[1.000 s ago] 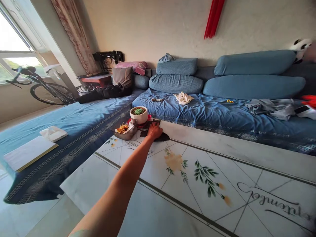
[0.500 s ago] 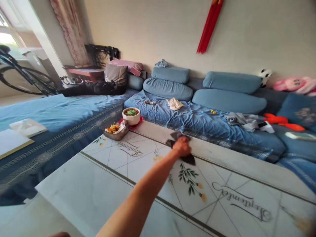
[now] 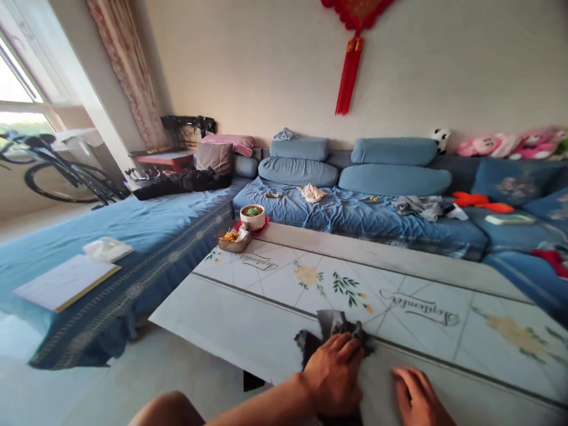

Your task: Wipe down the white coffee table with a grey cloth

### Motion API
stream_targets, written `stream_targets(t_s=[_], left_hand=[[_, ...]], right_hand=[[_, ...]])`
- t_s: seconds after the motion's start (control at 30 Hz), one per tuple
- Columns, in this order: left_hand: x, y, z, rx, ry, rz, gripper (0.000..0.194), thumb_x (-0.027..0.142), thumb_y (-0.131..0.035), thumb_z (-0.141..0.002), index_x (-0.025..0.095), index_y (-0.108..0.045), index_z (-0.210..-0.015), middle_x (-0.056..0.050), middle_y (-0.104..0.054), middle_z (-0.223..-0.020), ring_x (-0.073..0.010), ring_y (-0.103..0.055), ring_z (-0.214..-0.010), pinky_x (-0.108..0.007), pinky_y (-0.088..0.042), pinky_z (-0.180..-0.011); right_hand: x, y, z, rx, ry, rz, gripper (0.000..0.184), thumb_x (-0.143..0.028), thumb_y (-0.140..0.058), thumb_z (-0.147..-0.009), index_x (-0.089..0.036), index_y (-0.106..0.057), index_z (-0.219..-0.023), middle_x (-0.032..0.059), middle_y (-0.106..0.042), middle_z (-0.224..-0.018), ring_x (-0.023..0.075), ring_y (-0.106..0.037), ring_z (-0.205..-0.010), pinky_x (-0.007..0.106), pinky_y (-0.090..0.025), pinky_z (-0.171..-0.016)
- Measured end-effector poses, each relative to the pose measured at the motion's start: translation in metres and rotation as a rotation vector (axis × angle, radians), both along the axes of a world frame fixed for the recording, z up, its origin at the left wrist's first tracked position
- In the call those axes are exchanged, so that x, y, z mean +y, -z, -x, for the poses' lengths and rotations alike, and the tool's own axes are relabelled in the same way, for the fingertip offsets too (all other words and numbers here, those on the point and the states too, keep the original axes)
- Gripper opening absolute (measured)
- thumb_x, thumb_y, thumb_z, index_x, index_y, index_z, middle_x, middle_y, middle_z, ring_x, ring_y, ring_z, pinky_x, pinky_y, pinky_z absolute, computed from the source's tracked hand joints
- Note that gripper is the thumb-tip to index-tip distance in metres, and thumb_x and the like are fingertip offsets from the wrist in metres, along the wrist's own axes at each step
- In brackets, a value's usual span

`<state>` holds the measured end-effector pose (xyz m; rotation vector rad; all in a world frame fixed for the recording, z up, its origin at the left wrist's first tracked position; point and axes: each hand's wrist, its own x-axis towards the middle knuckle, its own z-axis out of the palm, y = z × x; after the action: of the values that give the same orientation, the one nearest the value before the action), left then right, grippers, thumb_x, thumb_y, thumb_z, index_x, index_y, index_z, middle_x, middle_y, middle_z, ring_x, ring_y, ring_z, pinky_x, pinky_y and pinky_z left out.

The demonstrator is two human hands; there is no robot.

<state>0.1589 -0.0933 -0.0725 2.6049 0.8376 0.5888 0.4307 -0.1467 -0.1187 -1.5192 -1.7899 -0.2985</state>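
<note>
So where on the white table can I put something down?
There's bare tabletop between the food container and the dark cloth under the left hand. Another patch stretches from beyond the right hand to the sofa side, with just printed flowers and writing. It's crowded at the far left corner, where the container and potted plant stand together, and around both hands.

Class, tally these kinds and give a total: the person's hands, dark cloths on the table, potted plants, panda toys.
Hands: 2, left hand and right hand
Dark cloth: 1
Potted plant: 1
Panda toy: 1
Total: 5
</note>
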Motion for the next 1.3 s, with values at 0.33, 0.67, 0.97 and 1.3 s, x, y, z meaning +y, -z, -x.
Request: stream_targets(t_s=[0.33, 0.67, 0.97, 1.3], left_hand=[[0.068, -0.004, 0.208, 0.219, -1.006, -0.116, 0.064, 0.022, -0.048, -0.103, 0.010, -0.068, -0.162, -0.021, -0.064, -0.169, -0.0388, -0.053, -0.164, -0.062, -0.045, -0.138], [-0.009, -0.005, -0.029, -0.005, -0.362, 0.002, 0.073, 0.025, -0.060, -0.096, 0.011, -0.064, -0.167, -0.015, -0.060, -0.174, -0.0343, -0.047, -0.168, -0.050, -0.037, -0.145], [0.009, -0.019, 0.100, 0.238, -0.792, -0.037, 0.065, 0.015, -0.051, -0.101, 0.026, -0.072, -0.162, -0.012, -0.064, -0.169, -0.0370, -0.057, -0.153, -0.057, -0.051, -0.130], [0.020, -0.013, -0.022, 0.329, -0.507, -0.152, 0.046, 0.016, -0.052, -0.108, 0.022, -0.077, -0.147, -0.016, -0.071, -0.142, -0.0330, -0.062, -0.126, -0.047, -0.056, -0.111]], right_hand=[[-0.005, -0.012, 0.026, -0.040, 0.076, -0.014, 0.016, -0.026, -0.046, -0.115, -0.027, -0.061, -0.110, 0.0027, -0.073, -0.106, 0.0176, -0.074, -0.070, 0.033, -0.052, -0.058], [-0.004, -0.014, 0.023, -0.025, 0.029, -0.026, 0.015, -0.022, -0.048, -0.112, -0.027, -0.061, -0.107, 0.0017, -0.072, -0.103, 0.0189, -0.075, -0.073, 0.034, -0.052, -0.062], [-0.005, -0.009, 0.028, -0.016, 0.097, -0.006, 0.017, -0.024, -0.046, -0.115, -0.025, -0.061, -0.108, 0.0026, -0.072, -0.104, 0.0185, -0.071, -0.071, 0.035, -0.048, -0.063], [-0.008, -0.017, 0.029, -0.027, 0.080, 0.007, 0.017, -0.022, -0.046, -0.115, -0.025, -0.061, -0.106, 0.0035, -0.072, -0.103, 0.0194, -0.072, -0.074, 0.034, -0.048, -0.065]])
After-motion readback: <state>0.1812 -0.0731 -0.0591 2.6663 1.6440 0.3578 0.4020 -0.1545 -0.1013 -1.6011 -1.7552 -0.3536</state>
